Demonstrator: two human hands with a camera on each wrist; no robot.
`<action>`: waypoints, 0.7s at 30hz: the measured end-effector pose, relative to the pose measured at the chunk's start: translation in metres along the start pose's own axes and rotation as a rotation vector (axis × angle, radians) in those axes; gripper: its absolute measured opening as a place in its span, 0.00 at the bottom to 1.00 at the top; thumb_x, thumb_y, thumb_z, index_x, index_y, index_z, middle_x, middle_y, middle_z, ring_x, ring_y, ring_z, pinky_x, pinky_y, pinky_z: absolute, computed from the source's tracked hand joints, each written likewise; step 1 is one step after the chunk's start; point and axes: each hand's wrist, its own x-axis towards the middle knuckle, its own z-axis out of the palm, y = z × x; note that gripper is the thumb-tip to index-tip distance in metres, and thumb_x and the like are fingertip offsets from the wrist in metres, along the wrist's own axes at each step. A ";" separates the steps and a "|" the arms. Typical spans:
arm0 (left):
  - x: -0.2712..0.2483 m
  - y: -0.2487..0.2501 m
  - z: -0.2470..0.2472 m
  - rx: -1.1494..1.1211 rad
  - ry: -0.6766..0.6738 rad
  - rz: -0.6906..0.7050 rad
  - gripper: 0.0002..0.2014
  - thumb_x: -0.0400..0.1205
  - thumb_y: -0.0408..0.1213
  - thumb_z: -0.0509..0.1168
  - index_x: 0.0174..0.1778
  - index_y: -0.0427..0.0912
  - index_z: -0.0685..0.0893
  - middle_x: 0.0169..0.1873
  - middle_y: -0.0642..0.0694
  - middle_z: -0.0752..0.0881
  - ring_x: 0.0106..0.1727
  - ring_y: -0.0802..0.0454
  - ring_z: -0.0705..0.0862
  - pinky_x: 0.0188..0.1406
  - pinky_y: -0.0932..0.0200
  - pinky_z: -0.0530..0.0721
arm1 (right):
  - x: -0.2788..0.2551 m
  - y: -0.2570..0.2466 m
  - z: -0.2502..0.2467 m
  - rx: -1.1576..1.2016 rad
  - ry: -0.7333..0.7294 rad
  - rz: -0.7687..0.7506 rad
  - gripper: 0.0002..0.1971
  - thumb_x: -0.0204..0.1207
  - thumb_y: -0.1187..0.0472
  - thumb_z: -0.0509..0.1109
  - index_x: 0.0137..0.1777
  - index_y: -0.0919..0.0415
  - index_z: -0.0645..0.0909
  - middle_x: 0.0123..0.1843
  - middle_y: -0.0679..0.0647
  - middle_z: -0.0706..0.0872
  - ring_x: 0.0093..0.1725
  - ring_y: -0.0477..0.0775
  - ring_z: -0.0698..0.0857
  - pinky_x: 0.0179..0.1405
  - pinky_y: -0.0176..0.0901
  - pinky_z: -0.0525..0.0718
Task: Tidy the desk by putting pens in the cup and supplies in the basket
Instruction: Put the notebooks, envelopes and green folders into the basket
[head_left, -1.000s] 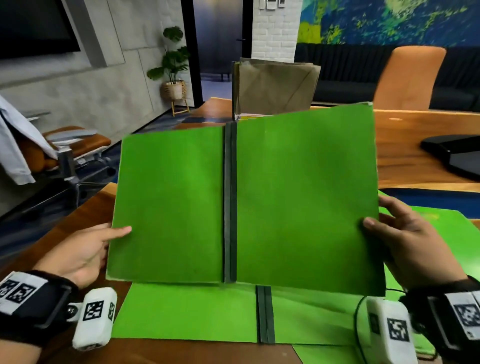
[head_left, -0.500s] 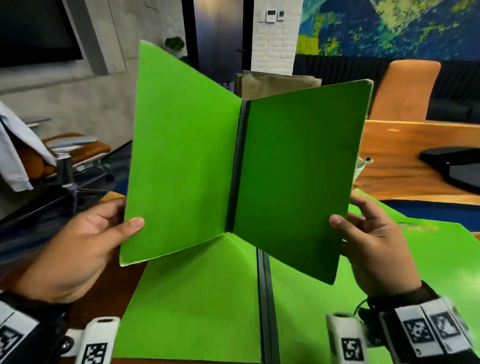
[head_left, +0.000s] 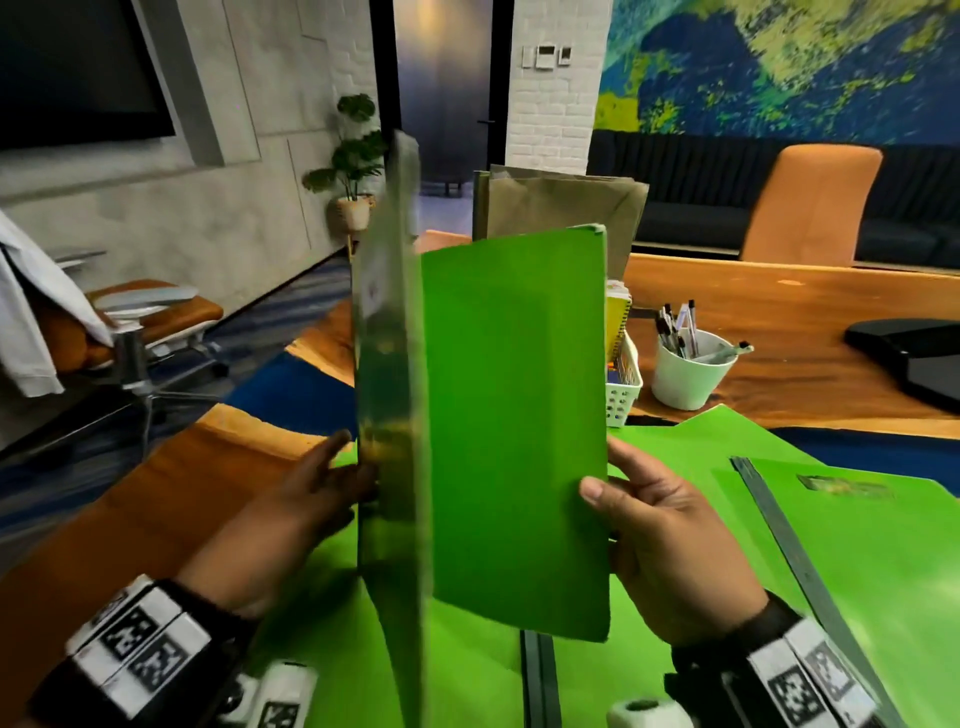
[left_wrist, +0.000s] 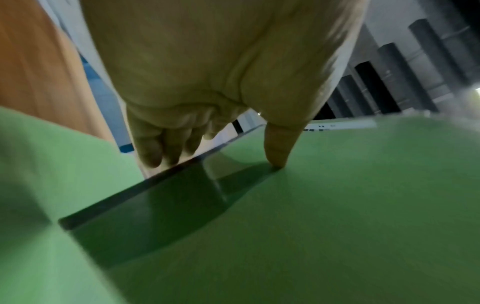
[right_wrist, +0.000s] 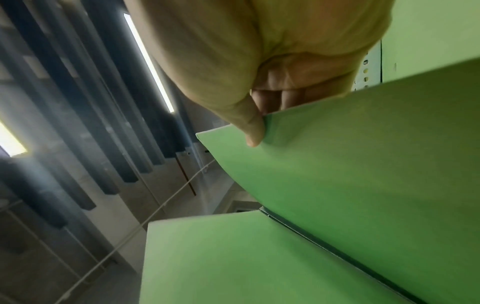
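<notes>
The upright card folder (head_left: 514, 415) is bright green, and the flat card folders lying on the table (head_left: 857, 545) are the same green with dark grey spine strips. The round plastic cup (head_left: 688, 376) and perforated plastic basket (head_left: 623, 395) are white. The wooden table (head_left: 779, 312) is orange-brown. The wristbands (head_left: 810, 680) carry black-and-white square codes.
</notes>
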 end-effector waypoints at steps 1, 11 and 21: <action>0.004 -0.002 0.004 0.022 -0.013 -0.024 0.26 0.79 0.45 0.76 0.73 0.55 0.78 0.64 0.50 0.90 0.67 0.48 0.87 0.69 0.48 0.80 | 0.003 -0.001 0.002 -0.011 -0.003 0.011 0.23 0.72 0.68 0.69 0.68 0.55 0.84 0.57 0.65 0.91 0.54 0.64 0.89 0.56 0.69 0.85; 0.051 0.022 -0.028 -0.085 0.117 -0.091 0.14 0.87 0.22 0.57 0.58 0.41 0.84 0.53 0.39 0.92 0.42 0.48 0.92 0.33 0.48 0.91 | 0.075 -0.059 -0.016 -0.398 -0.286 0.104 0.41 0.55 0.18 0.70 0.64 0.41 0.86 0.64 0.49 0.89 0.59 0.50 0.89 0.64 0.56 0.84; 0.174 0.130 -0.081 -0.188 0.501 0.197 0.13 0.87 0.25 0.59 0.46 0.47 0.83 0.47 0.43 0.91 0.49 0.41 0.89 0.37 0.26 0.88 | 0.303 -0.165 -0.005 -1.817 0.191 -0.385 0.36 0.72 0.44 0.77 0.77 0.56 0.72 0.75 0.62 0.77 0.73 0.66 0.76 0.71 0.57 0.78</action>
